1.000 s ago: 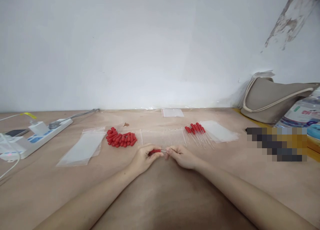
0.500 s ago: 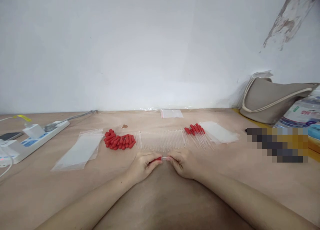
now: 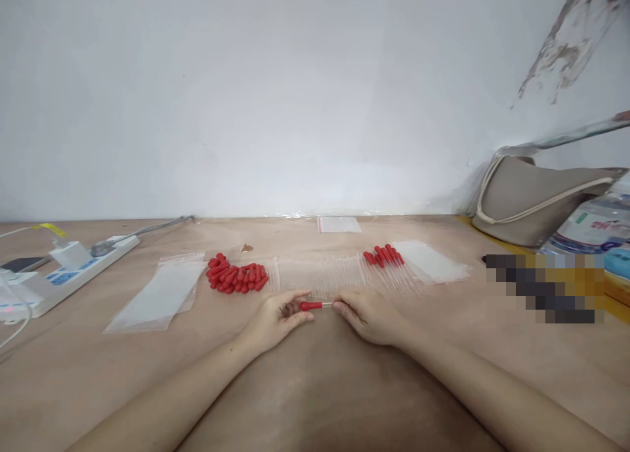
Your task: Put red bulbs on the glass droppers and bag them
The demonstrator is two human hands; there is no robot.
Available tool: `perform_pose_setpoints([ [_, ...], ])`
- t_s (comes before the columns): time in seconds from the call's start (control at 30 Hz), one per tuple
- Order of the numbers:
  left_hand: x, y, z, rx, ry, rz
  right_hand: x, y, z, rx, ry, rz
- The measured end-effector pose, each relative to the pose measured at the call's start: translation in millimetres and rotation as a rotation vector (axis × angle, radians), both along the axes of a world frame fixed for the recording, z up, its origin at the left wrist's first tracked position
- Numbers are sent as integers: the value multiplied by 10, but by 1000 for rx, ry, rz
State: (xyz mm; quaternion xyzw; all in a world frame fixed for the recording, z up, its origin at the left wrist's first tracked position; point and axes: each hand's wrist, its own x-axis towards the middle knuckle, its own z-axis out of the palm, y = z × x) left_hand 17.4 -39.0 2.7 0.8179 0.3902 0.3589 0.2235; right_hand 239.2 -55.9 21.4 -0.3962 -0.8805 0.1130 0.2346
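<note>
Between my hands lies a dropper (image 3: 311, 305), a red rubber bulb fitted on a clear glass tube. My right hand (image 3: 367, 314) pinches the tube close to the bulb. Around the bulb end, my left hand (image 3: 283, 317) is open, thumb and fingers apart. Beyond my hands is a row of clear glass tubes (image 3: 319, 276) lying side by side. To the left of them sits a heap of red rubber bulbs (image 3: 236, 275). On the right lie several droppers (image 3: 384, 255) with red bulbs on their tubes.
Clear plastic bags lie at left (image 3: 152, 294) and right (image 3: 430, 262), with a small bag (image 3: 339, 224) near the wall. A power strip (image 3: 73, 275) with chargers stands far left. At right are a grey bag (image 3: 536, 199), a plastic bottle (image 3: 590, 222) and a blurred dark object (image 3: 546, 291).
My left fingers have let go of the red bulb and spread apart, so the bulb now shows. My right hand still holds the tube.
</note>
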Motion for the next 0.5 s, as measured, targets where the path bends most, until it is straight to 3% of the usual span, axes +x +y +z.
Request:
perform_pose_setpoints([
  [0.1,-102,39,-26,184,-10,78,140,65,23,19,76,-129],
  [0.23,-155,81,-30,260,19,87,414,326,153,-93,197,-570],
  [0.37,-132,61,-2,240,71,24,604,557,291,-147,-38,-882],
  [0.5,-123,35,20,219,92,10,595,604,190,-113,-240,-974],
])
